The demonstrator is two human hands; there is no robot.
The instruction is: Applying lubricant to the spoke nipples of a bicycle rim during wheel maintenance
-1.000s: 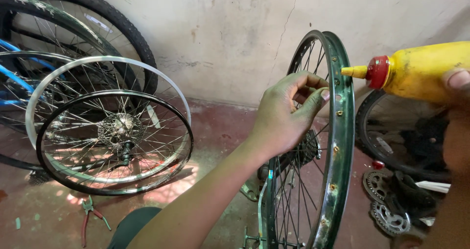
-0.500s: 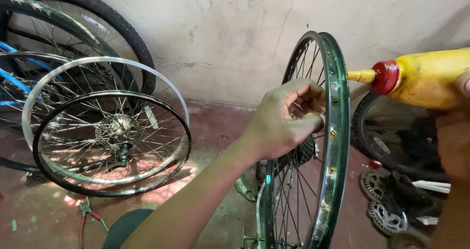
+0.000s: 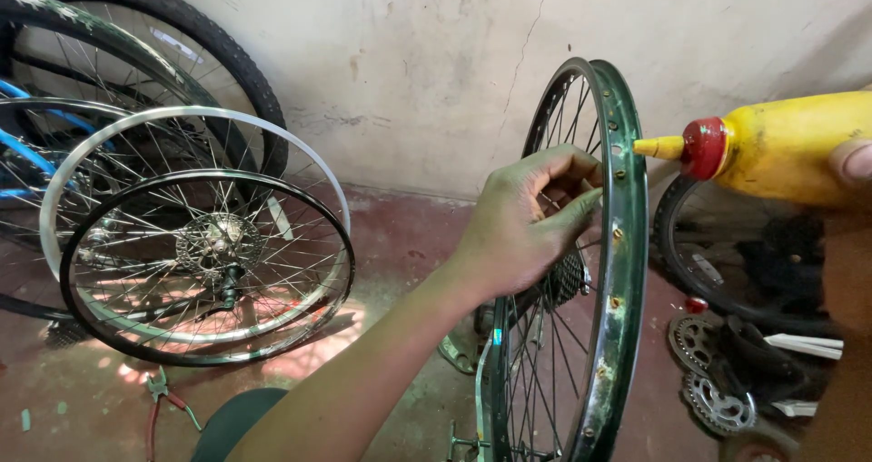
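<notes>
**Green rim, yellow squeeze bottle, spokes between the fingers**

Far left, against the rough plastered wall: knobbly black rubber tyres on leaning wheels, a strip of blue frame tube showing behind thin wire spokes. In front of them, two bare wheels stacked at a tilt — a pale silver alloy rim behind, a glossy black rim in front, round metal hub with a toothed disc at its centre. Below, on the worn reddish concrete floor, red-handled pliers lying flat.

Centre: left hand reaching up from the lower edge, grimy with a greenish tinge, fingers curled and pressed close together around the spokes just inside the green wheel rim, thumb tip against the rim's inner side (exactly which spoke is pinched cannot be told). Rim upright and edge-on, painted metallic green, scuffed and streaked, dotted with small brassy nipple heads; dark sprocket cluster at the hub behind the palm.

Right: yellow plastic squeeze bottle held level, smooth and rounded, red collar, tapered yellow nozzle tip just beside the rim's outer edge. Right hand mostly out of frame; only a thumb pressed flat on the bottle's side. Lower right, on the floor: loose steel chainrings, toothed and greasy, beside another black tyre.
</notes>
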